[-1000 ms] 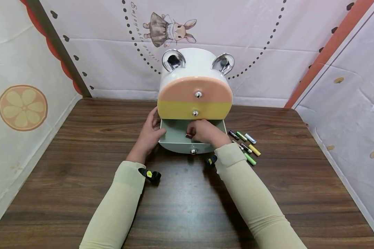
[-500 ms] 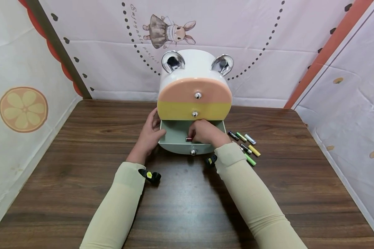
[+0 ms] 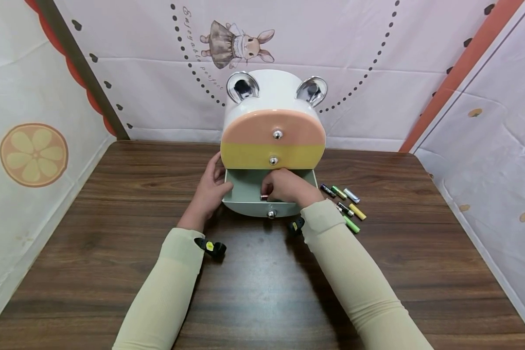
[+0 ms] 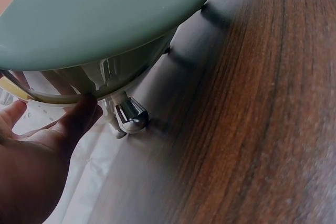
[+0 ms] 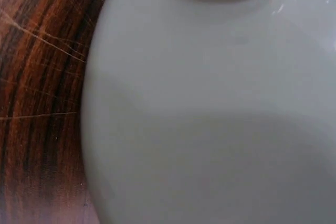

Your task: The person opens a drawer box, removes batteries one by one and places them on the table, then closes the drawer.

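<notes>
A small drawer cabinet with silver ears stands on the table, its green bottom drawer pulled out. My right hand reaches into that drawer with curled fingers, holding a small dark red battery low near the drawer's front; the hand covers part of it. My left hand rests against the cabinet's left side, thumb at the drawer's edge. In the left wrist view the left hand touches the cabinet's side with extended fingers. Only the drawer front fills the right wrist view; the hand is out of it.
Several loose batteries in mixed colours lie on the wooden table right of the drawer, beside the right forearm. The orange drawer and yellow drawer above are closed. A printed cloth hangs behind.
My right hand has lowered the battery toward the drawer's front, and its fingers have shifted slightly left over it. The left hand has stayed in place.
</notes>
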`<act>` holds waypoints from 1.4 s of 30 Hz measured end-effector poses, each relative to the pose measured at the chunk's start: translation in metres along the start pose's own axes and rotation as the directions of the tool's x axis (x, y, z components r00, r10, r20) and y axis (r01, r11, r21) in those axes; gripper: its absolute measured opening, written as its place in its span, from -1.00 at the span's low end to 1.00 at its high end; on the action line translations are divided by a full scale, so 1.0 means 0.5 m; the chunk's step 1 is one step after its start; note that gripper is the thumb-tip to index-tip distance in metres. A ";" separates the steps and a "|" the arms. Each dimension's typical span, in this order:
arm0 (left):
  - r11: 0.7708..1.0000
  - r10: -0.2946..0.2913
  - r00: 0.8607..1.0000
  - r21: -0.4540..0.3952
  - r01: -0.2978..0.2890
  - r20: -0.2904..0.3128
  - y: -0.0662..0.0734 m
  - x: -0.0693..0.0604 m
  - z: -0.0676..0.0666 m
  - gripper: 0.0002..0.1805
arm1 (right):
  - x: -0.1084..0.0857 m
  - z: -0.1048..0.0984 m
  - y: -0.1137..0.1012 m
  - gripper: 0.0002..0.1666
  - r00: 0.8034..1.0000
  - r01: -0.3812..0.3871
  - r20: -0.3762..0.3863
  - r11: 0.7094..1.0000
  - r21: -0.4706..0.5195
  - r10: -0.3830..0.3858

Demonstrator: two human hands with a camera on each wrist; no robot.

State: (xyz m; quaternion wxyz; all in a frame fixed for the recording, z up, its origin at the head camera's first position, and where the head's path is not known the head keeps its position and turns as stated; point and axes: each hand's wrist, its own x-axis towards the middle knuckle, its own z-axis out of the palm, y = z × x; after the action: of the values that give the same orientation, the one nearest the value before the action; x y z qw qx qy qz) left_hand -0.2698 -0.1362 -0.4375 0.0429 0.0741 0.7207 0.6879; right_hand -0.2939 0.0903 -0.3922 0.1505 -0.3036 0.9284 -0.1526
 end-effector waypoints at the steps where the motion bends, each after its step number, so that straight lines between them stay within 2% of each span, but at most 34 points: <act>1: 1.000 0.001 1.000 -0.002 -0.001 0.001 0.000 0.000 0.000 -0.03 | -0.001 -0.001 0.000 -0.81 1.000 0.001 0.001 1.000 0.000 -0.001; 11: 1.000 0.002 1.000 -0.012 -0.002 0.001 0.000 -0.001 0.000 -0.04 | -0.018 -0.017 -0.001 -0.81 1.000 -0.007 0.025 1.000 -0.020 0.008; 24: 1.000 0.003 1.000 -0.019 -0.003 -0.004 0.002 -0.002 0.001 -0.04 | -0.047 -0.031 0.010 -0.79 1.000 0.000 -0.016 1.000 -0.020 -0.001; 34: 0.999 -0.022 1.000 -0.036 0.021 -0.009 0.003 -0.001 -0.002 -0.05 | -0.070 -0.038 0.005 -0.83 0.999 -0.009 -0.037 1.000 0.018 0.010; 42: 0.998 -0.029 1.000 -0.055 0.028 -0.012 0.000 0.000 -0.005 -0.18 | -0.083 -0.042 -0.001 -0.86 0.999 0.006 -0.054 1.000 0.005 -0.005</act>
State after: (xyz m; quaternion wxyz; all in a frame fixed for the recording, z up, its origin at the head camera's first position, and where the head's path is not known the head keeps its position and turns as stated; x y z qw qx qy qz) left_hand -0.2704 -0.1386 -0.4373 0.0501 0.0581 0.7029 0.7071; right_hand -0.2695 0.1191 -0.3652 0.1259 -0.3015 0.9309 -0.1634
